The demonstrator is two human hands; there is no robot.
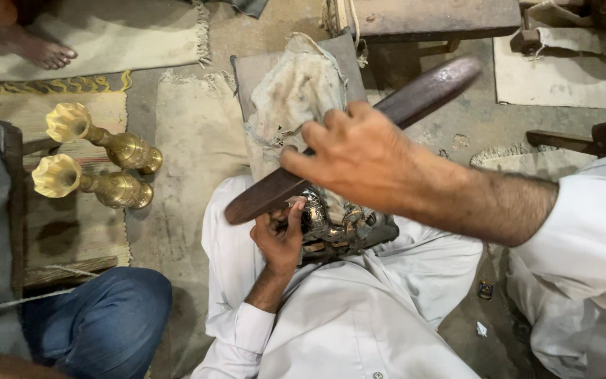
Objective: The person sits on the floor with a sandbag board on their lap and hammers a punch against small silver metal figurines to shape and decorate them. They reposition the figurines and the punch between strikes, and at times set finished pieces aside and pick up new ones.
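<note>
Left hand [280, 235] is pinching a thin tool against the dark engraved metal piece [317, 217] in the lap, pattern looks partly cut. Right hand [359, 158] is closed around the long dark wooden mallet [422, 95], raised. Two finished-looking brass trumpet-mouthed vases [99, 165] lie further off on the floor mat [198, 133].

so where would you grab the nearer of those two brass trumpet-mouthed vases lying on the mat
Grip the nearer brass fluted vase around its narrow neck, between the flared mouth on the left and the rounded body on the right. It lies on its side on the woven mat, so a hand coming down from above can close round that slim waist; the second brass vase lies close behind it.
</note>
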